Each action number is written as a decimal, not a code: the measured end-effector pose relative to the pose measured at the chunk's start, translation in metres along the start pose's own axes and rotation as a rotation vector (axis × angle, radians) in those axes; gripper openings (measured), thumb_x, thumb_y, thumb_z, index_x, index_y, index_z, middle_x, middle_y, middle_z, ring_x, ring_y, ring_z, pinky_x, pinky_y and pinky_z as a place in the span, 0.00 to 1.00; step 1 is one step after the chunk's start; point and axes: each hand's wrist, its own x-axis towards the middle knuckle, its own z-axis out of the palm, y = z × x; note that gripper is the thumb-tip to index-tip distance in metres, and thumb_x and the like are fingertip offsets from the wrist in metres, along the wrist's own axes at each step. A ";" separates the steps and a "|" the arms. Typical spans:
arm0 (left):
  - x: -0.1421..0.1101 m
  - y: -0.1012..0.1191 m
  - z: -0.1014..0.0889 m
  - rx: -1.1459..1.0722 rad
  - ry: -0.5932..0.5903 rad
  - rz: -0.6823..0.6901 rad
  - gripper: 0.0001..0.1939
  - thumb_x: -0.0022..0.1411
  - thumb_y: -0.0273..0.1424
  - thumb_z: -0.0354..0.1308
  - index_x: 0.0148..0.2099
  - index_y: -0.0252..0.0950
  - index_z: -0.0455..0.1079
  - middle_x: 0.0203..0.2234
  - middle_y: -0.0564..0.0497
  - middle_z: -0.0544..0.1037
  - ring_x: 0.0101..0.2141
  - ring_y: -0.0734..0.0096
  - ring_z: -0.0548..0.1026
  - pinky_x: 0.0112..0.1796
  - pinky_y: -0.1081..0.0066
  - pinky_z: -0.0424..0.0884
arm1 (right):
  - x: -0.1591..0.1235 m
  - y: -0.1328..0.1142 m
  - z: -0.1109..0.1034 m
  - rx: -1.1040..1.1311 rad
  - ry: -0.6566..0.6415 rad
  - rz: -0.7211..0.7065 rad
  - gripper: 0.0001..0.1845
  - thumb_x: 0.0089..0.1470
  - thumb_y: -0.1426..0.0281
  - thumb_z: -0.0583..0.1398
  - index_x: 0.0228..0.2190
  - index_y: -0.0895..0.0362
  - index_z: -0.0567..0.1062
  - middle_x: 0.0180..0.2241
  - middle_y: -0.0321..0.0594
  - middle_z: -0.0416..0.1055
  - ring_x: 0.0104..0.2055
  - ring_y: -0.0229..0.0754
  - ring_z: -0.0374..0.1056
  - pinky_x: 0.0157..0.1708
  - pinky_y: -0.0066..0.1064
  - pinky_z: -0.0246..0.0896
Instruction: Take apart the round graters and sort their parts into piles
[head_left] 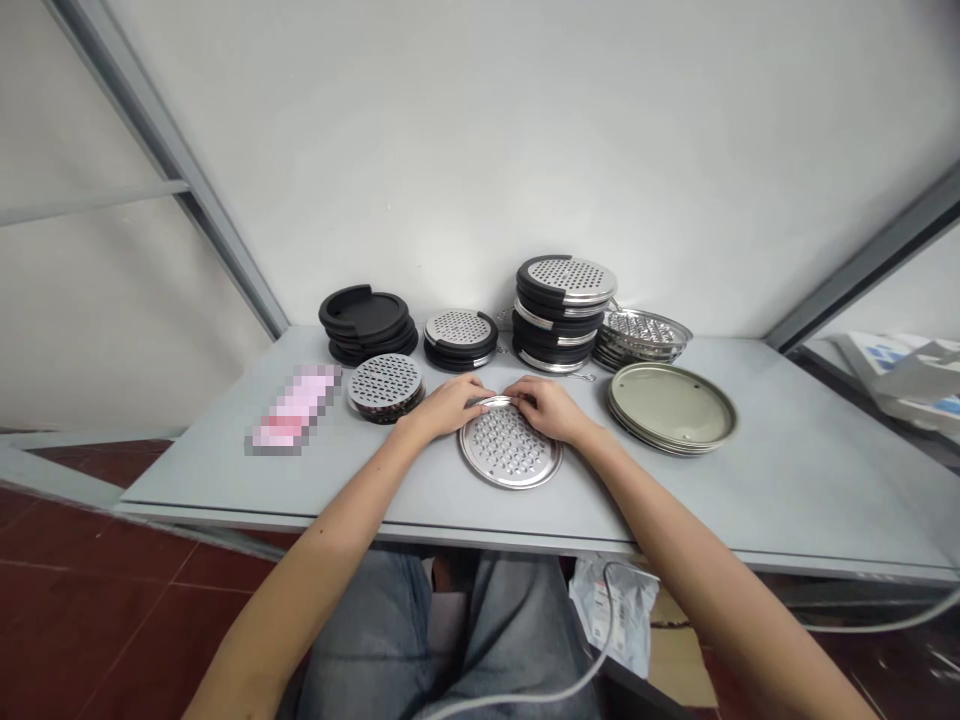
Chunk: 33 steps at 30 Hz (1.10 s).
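A round, shiny metal plate with a raised rim and a grater-like disc of holes (511,452) lies on the table in front of me. My left hand (454,403) grips its far rim on the left, thumb and fingers closed. On the right of the same rim my right hand (550,408) is closed with the fingers bent inward. The fingertips of both hands nearly meet at the far edge. Left of my left hand stands a stack of grey perforated discs (385,382). Beyond my right hand is a stack of olive-coloured round plates (673,403).
Along the wall stand black round holders (367,318), a short stack of black-rimmed perforated discs (460,330), a taller such stack (566,280) and shiny metal grater plates (643,330). A blurred pink item (296,410) lies left on the grey table (787,470).
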 end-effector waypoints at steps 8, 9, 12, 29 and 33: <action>0.008 0.009 0.002 0.147 0.015 0.033 0.11 0.64 0.29 0.53 0.46 0.37 0.75 0.41 0.47 0.76 0.45 0.63 0.71 0.48 0.67 0.65 | 0.001 0.006 -0.001 0.035 0.009 0.003 0.14 0.53 0.77 0.54 0.37 0.59 0.77 0.35 0.45 0.74 0.37 0.43 0.69 0.41 0.34 0.63; 0.008 0.010 0.002 0.130 0.005 0.025 0.11 0.64 0.28 0.53 0.45 0.36 0.75 0.41 0.47 0.77 0.44 0.64 0.72 0.47 0.68 0.66 | 0.002 0.006 -0.001 0.034 0.009 0.005 0.14 0.53 0.77 0.54 0.37 0.59 0.77 0.35 0.45 0.74 0.37 0.43 0.69 0.41 0.34 0.63; 0.007 0.012 0.002 0.095 -0.017 -0.020 0.11 0.63 0.26 0.52 0.45 0.36 0.74 0.38 0.47 0.78 0.40 0.64 0.74 0.43 0.70 0.67 | 0.002 0.006 -0.001 0.033 0.013 0.002 0.14 0.53 0.78 0.54 0.37 0.59 0.77 0.36 0.45 0.74 0.37 0.43 0.69 0.40 0.34 0.63; 0.007 0.017 0.002 0.242 -0.037 -0.075 0.13 0.62 0.27 0.53 0.47 0.39 0.74 0.36 0.47 0.79 0.36 0.64 0.76 0.40 0.70 0.69 | 0.001 0.004 -0.001 0.034 0.017 0.007 0.15 0.53 0.78 0.54 0.39 0.58 0.78 0.36 0.45 0.75 0.37 0.44 0.69 0.41 0.34 0.63; 0.007 0.016 0.004 0.243 -0.024 -0.098 0.14 0.62 0.28 0.54 0.48 0.41 0.75 0.38 0.47 0.79 0.37 0.62 0.76 0.41 0.68 0.69 | 0.001 0.003 -0.001 0.033 0.015 -0.003 0.15 0.54 0.78 0.54 0.39 0.58 0.78 0.36 0.45 0.74 0.38 0.44 0.69 0.41 0.34 0.63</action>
